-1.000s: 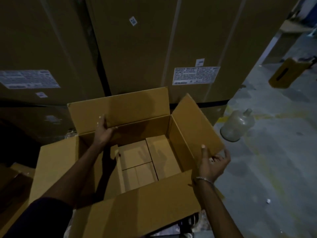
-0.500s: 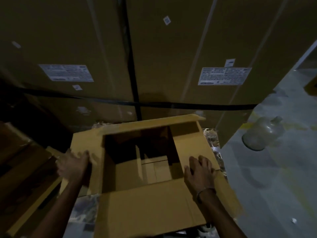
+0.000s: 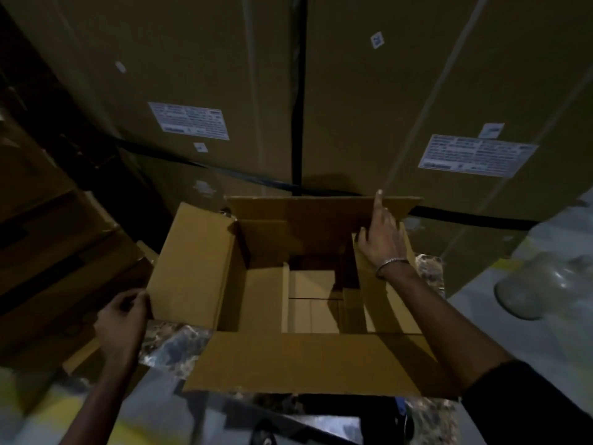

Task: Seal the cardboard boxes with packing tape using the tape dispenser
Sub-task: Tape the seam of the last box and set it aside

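Observation:
An open cardboard box (image 3: 308, 364) stands in front of me with all its top flaps spread, its inside showing folded bottom flaps. My left hand (image 3: 123, 313) grips the outer edge of the left flap (image 3: 189, 268), fingers curled round it. My right hand (image 3: 382, 236) reaches over the right flap toward the far flap (image 3: 308, 210), index finger stretched up against its top edge. No tape dispenser is in view.
Tall stacked cartons with white labels (image 3: 189, 120) form a wall right behind the box. More dark cardboard lies at the left (image 3: 57, 277). A translucent jug (image 3: 539, 287) sits on the grey floor at the right. Crumpled plastic wrap (image 3: 173, 345) lies under the box.
My right hand has left the right flap and reached forward to the far flap. My left hand stays at the left flap's edge. The view has shifted rightward over the box.

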The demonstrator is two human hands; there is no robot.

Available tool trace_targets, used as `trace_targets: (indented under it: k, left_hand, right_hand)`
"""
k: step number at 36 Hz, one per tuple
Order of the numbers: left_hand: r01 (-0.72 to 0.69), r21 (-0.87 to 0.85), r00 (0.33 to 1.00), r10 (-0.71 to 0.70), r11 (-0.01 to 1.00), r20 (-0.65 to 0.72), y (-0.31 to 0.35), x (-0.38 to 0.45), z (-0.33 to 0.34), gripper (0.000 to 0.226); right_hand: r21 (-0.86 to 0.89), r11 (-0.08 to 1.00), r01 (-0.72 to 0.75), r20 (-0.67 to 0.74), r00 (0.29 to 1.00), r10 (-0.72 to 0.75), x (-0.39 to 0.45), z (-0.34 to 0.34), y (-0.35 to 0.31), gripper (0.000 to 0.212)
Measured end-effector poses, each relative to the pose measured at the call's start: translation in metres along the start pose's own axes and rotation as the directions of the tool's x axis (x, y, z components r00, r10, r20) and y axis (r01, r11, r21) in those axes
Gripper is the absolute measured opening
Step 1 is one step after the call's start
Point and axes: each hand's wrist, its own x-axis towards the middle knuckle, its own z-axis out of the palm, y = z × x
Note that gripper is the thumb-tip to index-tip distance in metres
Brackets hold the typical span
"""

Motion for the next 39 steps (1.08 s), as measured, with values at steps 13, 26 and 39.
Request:
trace_targets:
  k: [13, 26, 39]
  left_hand:
    - [-0.492, 0.110, 0.671, 0.296, 0.864, 0.680, 0.045, -0.074, 0.086, 0.050]
    - [-0.075, 0.049, 0.061, -0.045, 0.996, 0.997, 0.045, -0.056, 0.004, 0.096]
    - [-0.842, 0.024, 0.300, 0.429, 0.540, 0.852, 0.085, -0.076, 0.014, 0.062]
  right_hand:
    - [0.019, 1.000, -0.010, 0.242, 0.970, 0.005, 0.046, -0.008, -0.002, 0.096]
    - [-0.238, 0.964, 0.118, -0.110, 0.983, -0.147, 0.020, -0.047, 0.024, 0.065]
    - [-0.177, 0.956, 0.233, 0.556, 0.825, -0.098, -0.023, -0.004, 0.058, 0.064]
